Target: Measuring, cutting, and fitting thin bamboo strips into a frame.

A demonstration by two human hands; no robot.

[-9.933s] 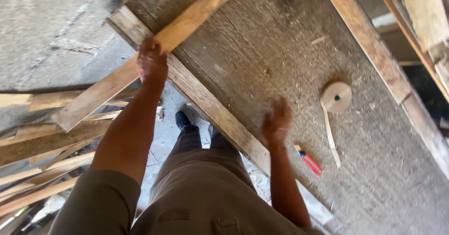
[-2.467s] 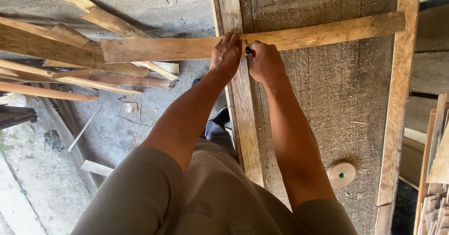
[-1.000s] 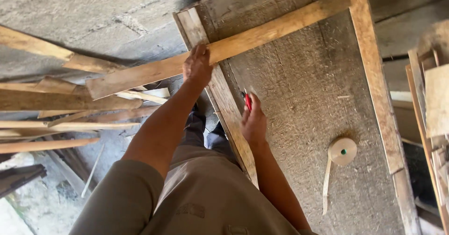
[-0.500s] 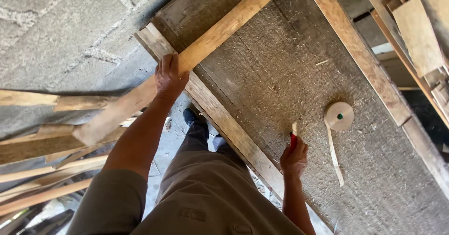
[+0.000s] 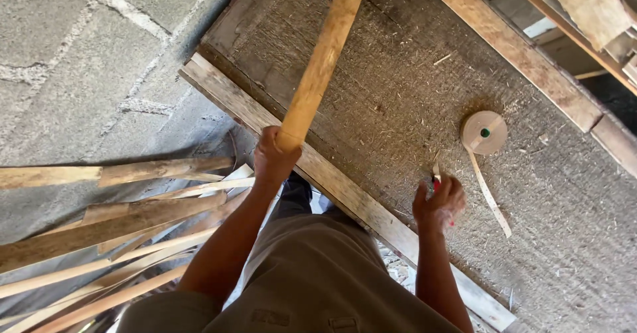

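One head view, looking down. Left hand (image 5: 275, 157): grip closed around the near end of a long wooden slat (image 5: 318, 61), which lay slanted across the grey board counter (image 5: 398, 94). Right hand (image 5: 438, 203): grip closed on a red-handled knife (image 5: 436, 177), resting on the counter. Tape roll (image 5: 484, 132) sat near that hand, loose tail trailing. Scrap wooden strips (image 5: 113, 220) were piled at left on the floor.

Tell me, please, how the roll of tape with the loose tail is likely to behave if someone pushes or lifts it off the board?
The roll of tape lies flat on its side, so it probably slides on a push rather than rolling. It looks small and thin, so likely light. Its loose tail is a narrow strip that would probably flop and trail when lifted off the rough board.
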